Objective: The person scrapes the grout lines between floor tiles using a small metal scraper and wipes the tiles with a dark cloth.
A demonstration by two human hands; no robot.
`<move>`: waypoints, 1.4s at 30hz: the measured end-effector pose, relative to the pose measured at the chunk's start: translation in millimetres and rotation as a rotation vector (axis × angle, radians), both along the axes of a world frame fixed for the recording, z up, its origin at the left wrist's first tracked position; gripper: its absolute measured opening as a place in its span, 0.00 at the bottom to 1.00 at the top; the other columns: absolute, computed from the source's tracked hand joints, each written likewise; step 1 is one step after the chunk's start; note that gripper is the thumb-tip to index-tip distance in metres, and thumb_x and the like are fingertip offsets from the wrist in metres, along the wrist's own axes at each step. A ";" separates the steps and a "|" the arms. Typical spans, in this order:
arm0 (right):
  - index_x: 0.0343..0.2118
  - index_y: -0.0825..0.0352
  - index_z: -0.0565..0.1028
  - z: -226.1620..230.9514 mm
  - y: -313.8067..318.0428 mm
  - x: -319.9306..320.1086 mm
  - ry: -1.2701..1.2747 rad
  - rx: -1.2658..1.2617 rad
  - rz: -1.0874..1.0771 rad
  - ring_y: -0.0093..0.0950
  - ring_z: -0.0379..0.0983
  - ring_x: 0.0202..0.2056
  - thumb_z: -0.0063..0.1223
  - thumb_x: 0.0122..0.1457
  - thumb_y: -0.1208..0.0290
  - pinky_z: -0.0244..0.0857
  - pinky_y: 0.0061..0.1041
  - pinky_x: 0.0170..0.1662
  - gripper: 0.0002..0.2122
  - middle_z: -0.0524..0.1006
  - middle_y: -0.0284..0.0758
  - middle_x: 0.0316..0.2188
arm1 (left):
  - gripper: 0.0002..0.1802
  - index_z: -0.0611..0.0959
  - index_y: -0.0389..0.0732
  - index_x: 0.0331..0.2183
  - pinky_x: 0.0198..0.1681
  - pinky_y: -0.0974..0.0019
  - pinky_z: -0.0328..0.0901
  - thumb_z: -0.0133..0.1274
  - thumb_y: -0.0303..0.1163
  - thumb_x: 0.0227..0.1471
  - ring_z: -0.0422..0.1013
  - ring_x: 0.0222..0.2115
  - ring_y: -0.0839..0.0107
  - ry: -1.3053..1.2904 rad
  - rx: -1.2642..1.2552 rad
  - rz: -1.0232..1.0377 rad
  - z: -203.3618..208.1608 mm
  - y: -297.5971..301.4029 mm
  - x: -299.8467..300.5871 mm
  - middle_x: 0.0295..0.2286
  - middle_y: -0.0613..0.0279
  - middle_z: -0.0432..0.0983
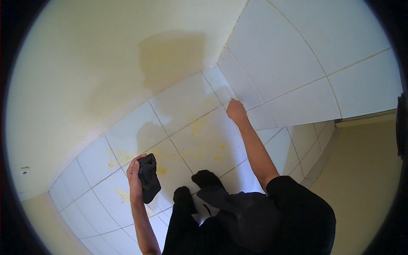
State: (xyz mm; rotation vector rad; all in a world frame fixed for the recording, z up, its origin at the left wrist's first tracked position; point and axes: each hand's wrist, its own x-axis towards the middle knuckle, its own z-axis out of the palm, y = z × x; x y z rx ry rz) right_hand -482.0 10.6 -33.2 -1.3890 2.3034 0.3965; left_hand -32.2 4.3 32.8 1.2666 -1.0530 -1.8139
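Note:
My left hand (135,178) is closed around a folded black cloth (149,178), held above the tiled floor (140,127). The cloth hangs in a loose bundle on the thumb side of the hand. My right arm reaches far forward, and my right hand (236,111) is closed in a fist near the foot of the tiled wall (276,51). A small dark tip shows at the top of that fist; what it belongs to is hidden. Yellow smears (197,126) mark the floor tiles between my two hands.
A cream wall (85,63) with a pale skirting strip (123,112) runs along the far left. My black-socked feet (206,178) stand on the tiles at the bottom middle. At the right, the tiled wall ends at an edge beside another cream surface (361,170).

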 end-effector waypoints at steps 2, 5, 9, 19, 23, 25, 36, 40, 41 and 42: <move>0.51 0.81 0.69 -6.9 3.8 2.1 0.039 -0.343 -0.257 0.46 0.80 0.39 0.45 0.60 0.75 0.76 0.40 0.40 0.18 0.80 0.54 0.35 | 0.26 0.78 0.35 0.46 0.33 0.68 0.74 0.44 0.49 0.64 0.77 0.30 0.71 -0.004 -0.008 0.005 -1.0 -1.5 -0.2 0.34 0.55 0.79; 0.54 0.80 0.66 -15.3 -14.7 0.5 0.001 -0.367 -0.205 0.45 0.80 0.37 0.44 0.60 0.76 0.76 0.40 0.39 0.20 0.80 0.53 0.34 | 0.25 0.78 0.36 0.46 0.33 0.68 0.74 0.45 0.48 0.64 0.77 0.30 0.71 -0.006 -0.017 -0.018 -12.0 -2.5 7.2 0.35 0.55 0.79; 0.58 0.80 0.62 -42.9 -17.0 -20.4 0.086 -0.304 -0.065 0.45 0.80 0.35 0.43 0.61 0.76 0.77 0.40 0.37 0.23 0.80 0.53 0.33 | 0.25 0.78 0.36 0.47 0.33 0.68 0.74 0.45 0.48 0.64 0.77 0.30 0.71 0.016 -0.016 -0.039 -18.8 -4.3 3.7 0.36 0.55 0.79; 0.62 0.81 0.56 -22.7 32.7 26.0 0.032 -0.345 -0.285 0.45 0.81 0.33 0.46 0.58 0.79 0.76 0.40 0.34 0.28 0.80 0.53 0.30 | 0.26 0.78 0.36 0.47 0.33 0.68 0.73 0.45 0.50 0.63 0.76 0.30 0.71 -0.035 0.001 0.017 -6.3 0.6 4.4 0.35 0.56 0.79; 0.62 0.82 0.56 -31.2 27.1 -7.1 0.051 -0.272 -0.110 0.47 0.80 0.33 0.45 0.57 0.80 0.76 0.42 0.35 0.28 0.79 0.54 0.30 | 0.21 0.80 0.35 0.47 0.37 0.71 0.72 0.46 0.43 0.65 0.76 0.33 0.73 0.049 0.038 -0.021 -5.9 -2.3 7.2 0.37 0.57 0.79; 0.63 0.81 0.55 -37.0 42.3 -16.0 0.043 -0.267 -0.114 0.47 0.80 0.33 0.45 0.57 0.80 0.76 0.43 0.35 0.29 0.79 0.54 0.30 | 0.21 0.79 0.35 0.47 0.37 0.71 0.72 0.45 0.43 0.65 0.76 0.33 0.73 0.036 0.017 -0.005 -10.7 -1.8 10.6 0.37 0.57 0.79; 0.66 0.71 0.56 -40.9 32.5 -30.6 -0.016 -0.319 -0.123 0.48 0.79 0.32 0.46 0.56 0.78 0.74 0.44 0.36 0.32 0.78 0.55 0.29 | 0.22 0.80 0.35 0.47 0.36 0.71 0.72 0.45 0.44 0.65 0.76 0.33 0.74 0.042 0.031 -0.014 -3.4 -3.1 6.9 0.37 0.58 0.79; 0.67 0.68 0.54 -62.4 34.1 -46.4 0.049 -0.368 -0.086 0.51 0.78 0.32 0.46 0.56 0.79 0.73 0.47 0.37 0.33 0.78 0.55 0.28 | 0.22 0.79 0.35 0.47 0.36 0.71 0.72 0.45 0.44 0.65 0.76 0.33 0.73 0.055 0.036 -0.029 -6.1 -6.0 5.5 0.37 0.58 0.79; 0.66 0.70 0.55 -61.9 42.7 -42.1 0.063 -0.353 -0.069 0.49 0.79 0.32 0.45 0.56 0.80 0.74 0.47 0.37 0.32 0.79 0.53 0.28 | 0.22 0.79 0.35 0.47 0.36 0.71 0.72 0.45 0.44 0.65 0.76 0.33 0.73 0.055 0.034 -0.027 -5.4 -6.6 5.4 0.37 0.58 0.79; 0.66 0.70 0.55 -60.1 58.5 -35.8 0.064 -0.355 -0.069 0.49 0.79 0.32 0.45 0.56 0.80 0.74 0.47 0.37 0.32 0.79 0.53 0.28 | 0.22 0.79 0.35 0.47 0.36 0.71 0.72 0.45 0.44 0.65 0.76 0.32 0.73 0.059 0.027 -0.008 -4.5 -6.1 3.6 0.37 0.58 0.79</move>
